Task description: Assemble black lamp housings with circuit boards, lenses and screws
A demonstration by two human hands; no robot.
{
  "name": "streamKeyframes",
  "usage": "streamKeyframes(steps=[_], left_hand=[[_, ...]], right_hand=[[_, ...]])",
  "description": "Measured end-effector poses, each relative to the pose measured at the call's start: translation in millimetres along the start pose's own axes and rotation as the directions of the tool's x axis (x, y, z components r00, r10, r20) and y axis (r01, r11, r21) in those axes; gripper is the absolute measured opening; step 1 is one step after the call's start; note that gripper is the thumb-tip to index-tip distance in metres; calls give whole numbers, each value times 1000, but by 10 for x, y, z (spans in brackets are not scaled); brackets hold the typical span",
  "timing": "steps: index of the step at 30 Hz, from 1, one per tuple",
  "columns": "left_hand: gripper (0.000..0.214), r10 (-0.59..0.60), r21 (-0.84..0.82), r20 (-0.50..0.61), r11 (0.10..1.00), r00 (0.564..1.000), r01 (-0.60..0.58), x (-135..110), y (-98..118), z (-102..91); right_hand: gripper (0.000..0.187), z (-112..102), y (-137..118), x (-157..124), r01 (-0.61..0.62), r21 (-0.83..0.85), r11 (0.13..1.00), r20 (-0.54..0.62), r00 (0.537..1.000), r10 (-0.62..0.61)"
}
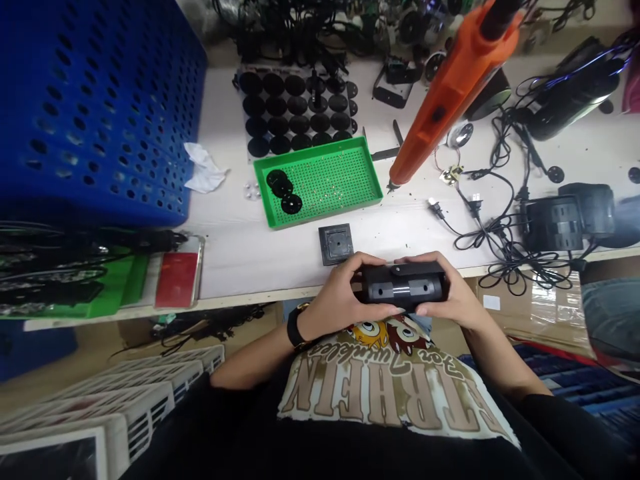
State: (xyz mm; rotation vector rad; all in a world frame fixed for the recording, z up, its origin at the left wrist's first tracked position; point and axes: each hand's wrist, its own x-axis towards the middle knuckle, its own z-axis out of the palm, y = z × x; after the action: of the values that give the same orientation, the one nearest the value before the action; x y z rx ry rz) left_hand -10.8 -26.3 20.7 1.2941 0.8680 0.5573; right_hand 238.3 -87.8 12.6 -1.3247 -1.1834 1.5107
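Observation:
Between my two hands, in front of my chest at the table's edge, is a black plastic housing point(405, 285), long and rounded, lying sideways. My left hand point(345, 297) closes on its left end, thumb along the near side. At the other end my right hand point(450, 293) grips it the same way. Just beyond my left fingers a square black block point(336, 244) rests on the table. Farther back stands a green perforated tray point(323, 148) with a few black discs point(284, 190) and many tiny screws. An orange electric screwdriver point(440, 110) hangs point down right of the tray.
A tall blue crate point(100, 100) stands at the left. Behind the tray lies a sheet of black round pads point(299, 107). Tangled black cables with plugs point(493, 227) and black housings point(555, 223) cover the right side. A red-and-white box point(177, 277) sits at the front left edge.

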Motion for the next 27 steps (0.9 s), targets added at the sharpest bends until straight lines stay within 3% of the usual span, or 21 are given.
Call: streamKeyframes(steps=[8,11,13,15,17,19,21,24,27], left_hand=[[64,52,-47,-11,998,999,-52,-80,-47,-19],[57,13,-99,8,995,1000,-12,-35,-72,-50],[51,-69,-145,64,986,996,78,32,-81,-90],[56,-174,-227,177,950,969,213,122,-77,-135],[68,-223,-329,264,894,938,305,205,-66,-170],[72,-212,-440,246,845,946,304,254,-57,-194],[62,-196,-551,187,790,963,268,258,-61,-211],[58,-209,-680,178,680,962,274,216,-91,-220],[61,-236,-730,136,632,962,259,185,-122,-197]], right_hand=[[67,135,-18,-105,-31,40,999,-117,992,36],[64,115,-89,-24,-102,-19,995,-101,990,99],[61,109,-171,85,-157,-71,985,-65,986,152],[60,114,-279,225,-172,-112,979,-56,984,167],[62,124,-397,367,-117,-129,985,-86,991,107],[64,137,-490,479,-23,-87,996,-135,991,11],[66,167,-517,546,36,29,999,-175,984,-30],[66,261,-418,567,30,217,976,-180,984,10],[58,371,-266,532,28,264,964,-142,990,10]])
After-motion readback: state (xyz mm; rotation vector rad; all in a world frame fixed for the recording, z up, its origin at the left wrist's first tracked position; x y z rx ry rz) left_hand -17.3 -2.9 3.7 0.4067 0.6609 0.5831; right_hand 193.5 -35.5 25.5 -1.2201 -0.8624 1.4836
